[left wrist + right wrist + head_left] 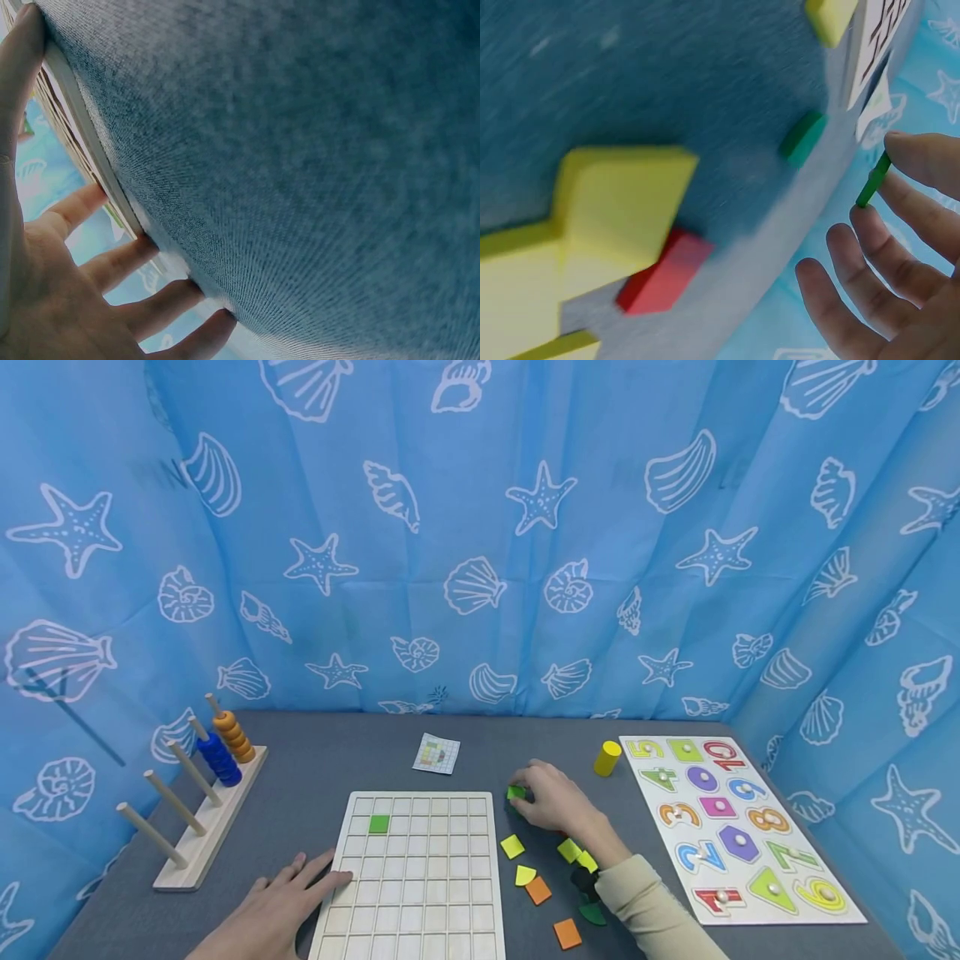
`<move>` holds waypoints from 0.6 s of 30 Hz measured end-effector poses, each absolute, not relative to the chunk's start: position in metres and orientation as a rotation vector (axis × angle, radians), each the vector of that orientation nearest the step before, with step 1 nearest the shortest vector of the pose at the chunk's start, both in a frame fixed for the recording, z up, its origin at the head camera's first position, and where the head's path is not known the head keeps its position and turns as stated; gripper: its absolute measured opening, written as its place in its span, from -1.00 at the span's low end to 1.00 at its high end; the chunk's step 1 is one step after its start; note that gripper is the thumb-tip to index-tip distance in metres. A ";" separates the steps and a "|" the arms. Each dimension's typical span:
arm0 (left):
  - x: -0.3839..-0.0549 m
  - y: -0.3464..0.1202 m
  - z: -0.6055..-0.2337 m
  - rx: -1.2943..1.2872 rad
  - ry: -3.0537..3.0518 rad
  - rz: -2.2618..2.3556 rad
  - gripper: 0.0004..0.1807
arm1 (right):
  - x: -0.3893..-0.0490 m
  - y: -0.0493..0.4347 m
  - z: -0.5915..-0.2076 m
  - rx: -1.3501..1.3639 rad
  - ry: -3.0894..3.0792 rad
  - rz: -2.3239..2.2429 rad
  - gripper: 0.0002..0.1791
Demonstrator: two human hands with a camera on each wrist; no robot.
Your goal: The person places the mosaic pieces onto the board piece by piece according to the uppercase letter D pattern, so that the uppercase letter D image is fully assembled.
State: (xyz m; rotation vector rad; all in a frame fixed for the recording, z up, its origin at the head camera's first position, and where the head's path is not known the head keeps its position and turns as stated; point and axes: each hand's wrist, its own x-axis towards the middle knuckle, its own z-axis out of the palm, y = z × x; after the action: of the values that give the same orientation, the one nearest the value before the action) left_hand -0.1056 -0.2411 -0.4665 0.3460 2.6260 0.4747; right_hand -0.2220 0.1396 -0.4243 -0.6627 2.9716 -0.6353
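My right hand (555, 797) pinches a small green tile (515, 792) between thumb and fingers, just right of the grid board's far corner. In the right wrist view that tile (874, 180) is seen edge-on, above the table. A darker green piece (804, 139) lies on the cloth near it. The pale wooden grid board (408, 893) has one green square (379, 824) in its upper left part. My left hand (281, 906) rests with fingers spread at the board's left edge; the left wrist view shows its fingertips (139, 251) touching the edge and the cloth.
Yellow tiles (512, 847), orange tiles (567, 933) and a red piece (664, 274) lie right of the board. A pattern card (437, 753) lies beyond it. A yellow cylinder (607, 758) and number puzzle (738, 827) stand right, a peg stacker (213, 810) left.
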 end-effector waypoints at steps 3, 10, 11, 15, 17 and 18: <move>-0.106 -0.241 -0.466 0.341 2.623 0.472 0.19 | -0.220 0.131 -0.422 -0.724 2.966 -0.637 -0.80; -0.107 -0.239 -0.466 0.322 2.619 0.459 0.19 | -0.220 0.109 -0.417 -0.826 2.931 -0.680 -0.78; -0.108 -0.239 -0.466 0.330 2.621 0.460 0.20 | -0.220 0.106 -0.416 -0.844 2.926 -0.684 -0.77; -0.107 -0.242 -0.467 0.365 2.623 0.470 0.19 | -0.220 0.091 -0.414 -0.910 2.904 -0.696 -0.75; -0.108 -0.243 -0.468 0.374 2.619 0.476 0.18 | -0.221 0.083 -0.413 -0.921 2.891 -0.705 -0.75; -0.108 -0.244 -0.468 0.373 2.617 0.476 0.18 | -0.221 0.078 -0.412 -0.922 2.886 -0.710 -0.75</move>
State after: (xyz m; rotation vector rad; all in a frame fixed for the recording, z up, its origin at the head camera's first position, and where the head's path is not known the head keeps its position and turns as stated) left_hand -0.1076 -0.2435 -0.4679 0.3732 2.6170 0.4758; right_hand -0.2209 0.0784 -0.4121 -0.9217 2.8858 -0.7096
